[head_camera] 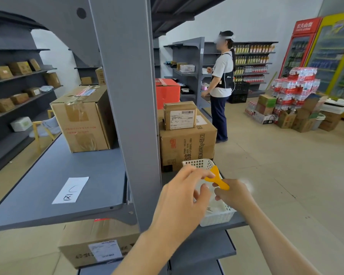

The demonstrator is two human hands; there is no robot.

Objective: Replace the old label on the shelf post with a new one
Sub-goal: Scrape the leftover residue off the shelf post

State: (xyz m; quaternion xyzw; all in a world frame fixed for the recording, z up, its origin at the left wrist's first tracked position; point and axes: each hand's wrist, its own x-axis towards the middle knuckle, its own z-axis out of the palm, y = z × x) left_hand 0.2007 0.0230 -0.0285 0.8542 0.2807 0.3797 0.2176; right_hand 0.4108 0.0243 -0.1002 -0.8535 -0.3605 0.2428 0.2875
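A grey metal shelf post (131,100) rises through the middle of the view. I see no label on its visible faces. A white paper label (71,189) with handwritten marks lies flat on the grey shelf to the left of the post. Both hands hover over a white plastic basket (218,217) on the shelf to the right of the post. My right hand (233,192) grips an orange plastic scraper (216,178) by its handle. My left hand (185,199) has spread fingers touching the scraper's blade end. Papers lie in the basket, mostly hidden by my hands.
Cardboard boxes (83,120) stand on the shelf left of the post and a stack of boxes (187,143) right behind the basket. Another box (95,241) sits on the lower shelf. A person (220,84) stands at a shelf in the aisle beyond. Drink coolers and stacked goods are far right.
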